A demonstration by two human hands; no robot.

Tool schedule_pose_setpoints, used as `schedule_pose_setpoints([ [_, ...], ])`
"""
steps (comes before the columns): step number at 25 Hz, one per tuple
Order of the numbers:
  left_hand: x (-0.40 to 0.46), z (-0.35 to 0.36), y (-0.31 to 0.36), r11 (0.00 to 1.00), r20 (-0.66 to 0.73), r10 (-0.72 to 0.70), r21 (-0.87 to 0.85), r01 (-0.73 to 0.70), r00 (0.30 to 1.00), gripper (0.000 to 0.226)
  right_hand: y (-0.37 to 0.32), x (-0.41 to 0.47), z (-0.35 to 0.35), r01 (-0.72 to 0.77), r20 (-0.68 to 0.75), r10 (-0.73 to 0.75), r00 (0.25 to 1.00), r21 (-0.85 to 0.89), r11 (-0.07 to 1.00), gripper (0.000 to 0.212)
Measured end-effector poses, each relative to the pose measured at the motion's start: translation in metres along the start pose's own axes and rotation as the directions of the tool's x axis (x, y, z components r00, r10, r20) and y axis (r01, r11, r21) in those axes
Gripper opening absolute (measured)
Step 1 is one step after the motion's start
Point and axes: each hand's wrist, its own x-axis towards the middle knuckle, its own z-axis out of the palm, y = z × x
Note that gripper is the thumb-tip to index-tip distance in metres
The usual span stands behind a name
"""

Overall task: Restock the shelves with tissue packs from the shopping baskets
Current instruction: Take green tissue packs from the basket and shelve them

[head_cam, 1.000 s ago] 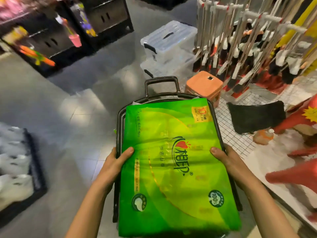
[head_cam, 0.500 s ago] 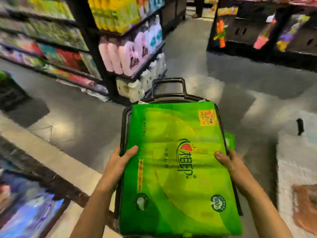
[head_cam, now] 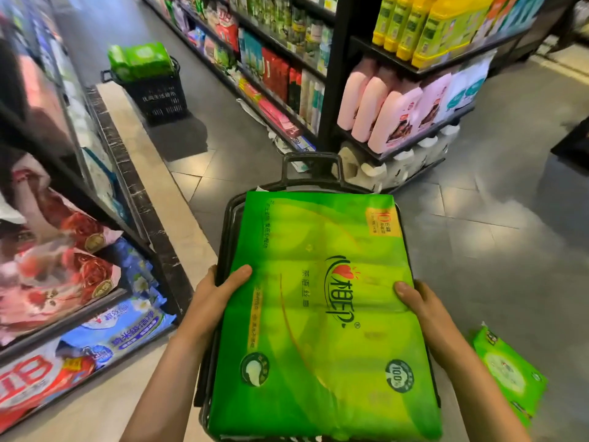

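While the large green plastic tissue pack (head_cam: 322, 314) lies flat on top of the black plastic shopping basket (head_cam: 314, 177), the left hand (head_cam: 213, 301) and the right hand (head_cam: 424, 309) grip its two sides, thumbs pressed on the top. A second black basket (head_cam: 159, 94) with green packs stands farther along the aisle, beside the left shelves (head_cam: 63, 250).
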Motion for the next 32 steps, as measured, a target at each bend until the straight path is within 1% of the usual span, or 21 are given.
schedule_pose_setpoints([
  [2,0.028,-0.011,0.018,1.0,-0.034,-0.013,-0.023,0.012,0.999,0.109,-0.024,0.032,0.018,0.029,0.036,-0.028,0.999,-0.004,1.0,0.117],
  [5,0.071,-0.018,0.044,0.998,-0.097,-0.019,-0.054,0.014,0.995,0.091,-0.054,0.089,0.034,0.053,0.09,-0.052,0.995,-0.01,0.999,0.12],
  [7,0.106,-0.02,0.063,0.999,-0.151,-0.009,-0.043,0.002,0.988,0.087,-0.078,0.137,0.045,0.082,0.127,-0.081,0.989,-0.003,0.997,0.121],
  [8,0.123,-0.019,0.072,0.999,-0.17,0.001,-0.037,-0.007,0.986,0.084,-0.089,0.161,0.051,0.099,0.158,-0.098,0.982,0.003,0.995,0.118],
  [10,0.16,-0.015,0.092,0.999,-0.2,0.006,-0.038,-0.014,0.98,0.073,-0.104,0.216,0.056,0.108,0.216,-0.11,0.97,0.018,0.994,0.1],
  [11,0.179,-0.012,0.103,0.999,-0.219,-0.001,-0.046,-0.01,0.976,0.069,-0.113,0.246,0.057,0.104,0.227,-0.1,0.969,-0.006,0.995,0.092],
  [12,0.196,-0.009,0.114,0.999,-0.237,-0.009,-0.052,-0.004,0.971,0.07,-0.121,0.277,0.057,0.099,0.241,-0.086,0.967,-0.043,0.994,0.094],
  [13,0.211,-0.007,0.124,0.998,-0.258,-0.02,-0.059,0.004,0.966,0.074,-0.127,0.308,0.058,0.103,0.255,-0.081,0.963,-0.074,0.992,0.103],
  [15,0.241,-0.007,0.14,0.995,-0.297,-0.019,-0.096,-0.01,0.955,0.091,-0.134,0.375,0.062,0.115,0.297,-0.088,0.951,-0.077,0.99,0.115],
  [17,0.271,-0.013,0.148,0.994,-0.346,-0.006,-0.104,-0.032,0.938,0.111,-0.154,0.427,0.073,0.137,0.356,-0.096,0.929,-0.093,0.986,0.118],
  [20,0.324,-0.033,0.161,0.988,-0.4,-0.032,-0.154,-0.032,0.916,0.129,-0.212,0.477,0.111,0.128,0.417,-0.078,0.906,-0.094,0.987,0.126],
  [23,0.391,-0.058,0.177,0.989,-0.433,-0.052,-0.148,-0.014,0.9,0.142,-0.252,0.539,0.155,0.144,0.414,-0.065,0.908,-0.162,0.976,0.136],
  [24,0.417,-0.07,0.184,0.988,-0.431,-0.056,-0.156,-0.013,0.901,0.141,-0.265,0.56,0.172,0.156,0.413,-0.064,0.908,-0.193,0.969,0.135],
  [27,0.482,-0.092,0.222,0.982,-0.371,-0.029,-0.184,-0.043,0.928,0.117,-0.306,0.607,0.212,0.199,0.405,-0.104,0.908,-0.201,0.959,0.116],
  [28,0.501,-0.1,0.238,0.98,-0.366,-0.033,-0.195,-0.042,0.93,0.116,-0.321,0.619,0.224,0.186,0.399,-0.092,0.912,-0.203,0.961,0.114],
  [30,0.543,-0.116,0.27,0.982,-0.357,-0.027,-0.182,-0.041,0.934,0.119,-0.348,0.652,0.244,0.146,0.364,-0.069,0.929,-0.188,0.971,0.121],
  [32,0.582,-0.129,0.299,0.988,-0.369,-0.015,-0.148,-0.043,0.929,0.111,-0.356,0.698,0.257,0.109,0.365,-0.059,0.929,-0.118,0.987,0.121],
])
